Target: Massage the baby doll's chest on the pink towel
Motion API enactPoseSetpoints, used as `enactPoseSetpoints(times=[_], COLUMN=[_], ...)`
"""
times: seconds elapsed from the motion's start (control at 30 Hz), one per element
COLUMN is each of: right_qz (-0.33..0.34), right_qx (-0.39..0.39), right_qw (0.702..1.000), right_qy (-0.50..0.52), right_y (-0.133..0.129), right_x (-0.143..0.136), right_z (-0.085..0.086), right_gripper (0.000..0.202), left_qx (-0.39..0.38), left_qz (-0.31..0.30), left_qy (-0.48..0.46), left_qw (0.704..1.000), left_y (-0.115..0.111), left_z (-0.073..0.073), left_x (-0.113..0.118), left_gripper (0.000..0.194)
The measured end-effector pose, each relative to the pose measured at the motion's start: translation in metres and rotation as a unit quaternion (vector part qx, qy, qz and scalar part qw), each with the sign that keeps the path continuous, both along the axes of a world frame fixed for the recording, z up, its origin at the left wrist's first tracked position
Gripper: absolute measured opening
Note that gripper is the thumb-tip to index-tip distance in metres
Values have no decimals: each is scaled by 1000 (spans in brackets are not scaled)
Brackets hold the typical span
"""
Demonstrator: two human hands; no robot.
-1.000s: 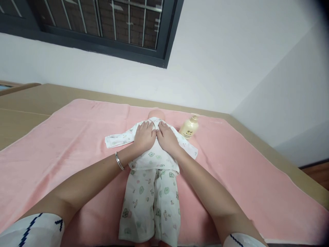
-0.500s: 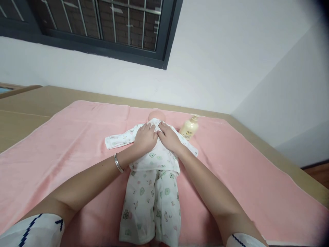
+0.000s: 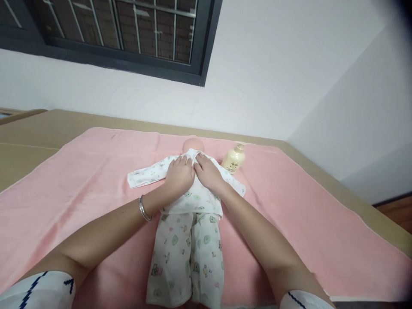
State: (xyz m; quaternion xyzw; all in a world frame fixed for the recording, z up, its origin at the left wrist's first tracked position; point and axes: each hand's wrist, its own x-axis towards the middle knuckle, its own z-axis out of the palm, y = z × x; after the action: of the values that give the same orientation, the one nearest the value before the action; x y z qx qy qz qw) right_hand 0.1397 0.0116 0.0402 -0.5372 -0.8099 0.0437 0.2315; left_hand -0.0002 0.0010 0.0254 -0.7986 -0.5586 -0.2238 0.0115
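A baby doll (image 3: 193, 145) lies on its back, its smooth round head pointing away from me. It is dressed in a white printed long-sleeved top (image 3: 193, 204) and matching printed trousers (image 3: 174, 257), with the sleeves spread to both sides. My left hand (image 3: 180, 174) rests flat on the left part of the upper chest, fingers stretched toward the head. Beside it, my right hand (image 3: 208, 172) lies flat on the right part, thumbs close together. Neither hand grips anything. The doll's face cannot be made out.
A cream pump bottle (image 3: 234, 159) stands just beyond the right sleeve. Under the doll spreads a pink blanket (image 3: 289, 223) on a tan surface (image 3: 74, 120). A white wall (image 3: 257, 86) and a dark-framed barred window (image 3: 201, 64) rise behind.
The view has shifted slightly, so everything sits a little further left. Both hands stay flat on the doll's chest with hardly any visible movement.
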Motion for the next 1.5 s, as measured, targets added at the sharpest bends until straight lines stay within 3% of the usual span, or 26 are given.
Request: enactPoseSetpoints(times=[0.13, 0.23, 0.37, 0.53, 0.63, 0.7, 0.93, 1.17, 1.37, 1.5], right_qz=[-20, -46, -18, -26, -45, -51, -31, -31, -11, -23], right_qx=[4, -5, -7, -30, -45, -41, 20, -25, -28, 34], right_qw=[1000, 998, 997, 999, 997, 997, 997, 999, 998, 994], right_qy=[2, -38, -74, -1, 37, 29, -67, 18, 52, 99], right_y=[3, -16, -37, -6, 14, 13, -27, 3, -3, -13], right_x=[0, -14, -26, -3, 12, 11, -22, 1, 7, 1], right_z=[-4, -3, 0, -6, -9, -8, -4, -9, 12, 18], right_gripper=[42, 49, 53, 52, 52, 50, 50, 52, 52, 54], left_qx=[-6, -32, -53, 6, 20, 5, -73, -19, 29, 38], left_qz=[-27, -41, -56, -2, -12, -26, -9, 8, 18, 7], left_qy=[-29, -83, -128, -69, -47, -53, -125, -142, -198, -214], left_qw=[999, 995, 989, 998, 999, 998, 989, 990, 980, 976], left_y=[2, 18, 34, 16, -2, -4, 32, 33, 31, 31], left_z=[1, 3, -1, -11, -13, -10, -11, -26, -35, -38], left_x=[-2, -15, -25, -8, 4, 4, -16, -12, -13, -14], left_gripper=[42, 41, 39, 45, 50, 49, 43, 47, 44, 43])
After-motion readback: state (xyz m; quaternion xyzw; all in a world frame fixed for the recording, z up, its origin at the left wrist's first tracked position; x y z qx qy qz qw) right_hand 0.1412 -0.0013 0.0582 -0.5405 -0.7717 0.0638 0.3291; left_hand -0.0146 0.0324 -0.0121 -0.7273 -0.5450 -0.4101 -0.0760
